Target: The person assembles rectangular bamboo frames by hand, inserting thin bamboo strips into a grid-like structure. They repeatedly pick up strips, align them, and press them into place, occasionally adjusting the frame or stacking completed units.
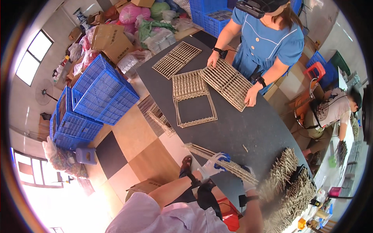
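Note:
A long beige slatted rack [202, 150] is tilted nearly edge-on over the near side of the dark table. My left hand [214, 164], in a white glove with blue on it, is closed on its near edge. At the rack's right end, my right hand [248, 183] is gloved in white and closed around the rack, its fingers partly hidden and blurred. To the right of that hand lies a heap of thin, knobbly beige sticks [287, 194]. Farther up the table lies a stack of open beige frames [196, 110], with a slatted part across its far half.
Across the table [233, 134], another person in blue holds a filled rack [227, 83] with both hands. Another filled rack [176, 59] lies at the far left. Blue crates [103, 91] stand on the floor at left. A second worker [330, 110] bends at right.

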A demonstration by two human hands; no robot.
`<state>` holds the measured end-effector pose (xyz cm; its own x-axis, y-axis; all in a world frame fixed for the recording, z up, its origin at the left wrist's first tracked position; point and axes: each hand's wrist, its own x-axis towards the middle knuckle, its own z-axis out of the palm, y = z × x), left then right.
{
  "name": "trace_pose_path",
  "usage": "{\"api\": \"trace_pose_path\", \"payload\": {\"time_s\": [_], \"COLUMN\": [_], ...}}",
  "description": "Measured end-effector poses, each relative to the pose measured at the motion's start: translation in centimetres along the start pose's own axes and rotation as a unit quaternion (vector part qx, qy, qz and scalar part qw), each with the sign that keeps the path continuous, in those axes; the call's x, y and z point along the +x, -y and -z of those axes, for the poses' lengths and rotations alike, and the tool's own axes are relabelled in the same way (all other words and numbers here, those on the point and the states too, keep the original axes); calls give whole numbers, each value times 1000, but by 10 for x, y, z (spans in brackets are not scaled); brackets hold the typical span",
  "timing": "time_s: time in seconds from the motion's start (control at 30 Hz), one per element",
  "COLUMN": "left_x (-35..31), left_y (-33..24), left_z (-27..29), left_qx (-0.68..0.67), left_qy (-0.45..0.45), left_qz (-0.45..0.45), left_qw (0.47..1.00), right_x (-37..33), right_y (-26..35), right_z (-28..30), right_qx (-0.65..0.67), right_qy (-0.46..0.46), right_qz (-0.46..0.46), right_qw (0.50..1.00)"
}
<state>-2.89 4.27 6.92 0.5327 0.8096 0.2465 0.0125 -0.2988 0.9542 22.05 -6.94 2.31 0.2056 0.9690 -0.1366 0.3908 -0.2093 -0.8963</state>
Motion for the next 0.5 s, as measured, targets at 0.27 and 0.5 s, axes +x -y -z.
{"api": "trace_pose_path", "payload": {"time_s": [0.27, 0.5], "left_x": [-18, -4], "left_y": [4, 34], "left_z": [-22, -32], "left_qx": [-107, 119], "left_qy": [-183, -179], "left_qz": [287, 375], "left_qw": [934, 902], "right_x": [-4, -2], "right_y": [28, -8], "right_z": [8, -23], "right_qx": [177, -72], "right_qy": [15, -38], "right_qz": [-108, -211], "right_qw": [978, 974]}}
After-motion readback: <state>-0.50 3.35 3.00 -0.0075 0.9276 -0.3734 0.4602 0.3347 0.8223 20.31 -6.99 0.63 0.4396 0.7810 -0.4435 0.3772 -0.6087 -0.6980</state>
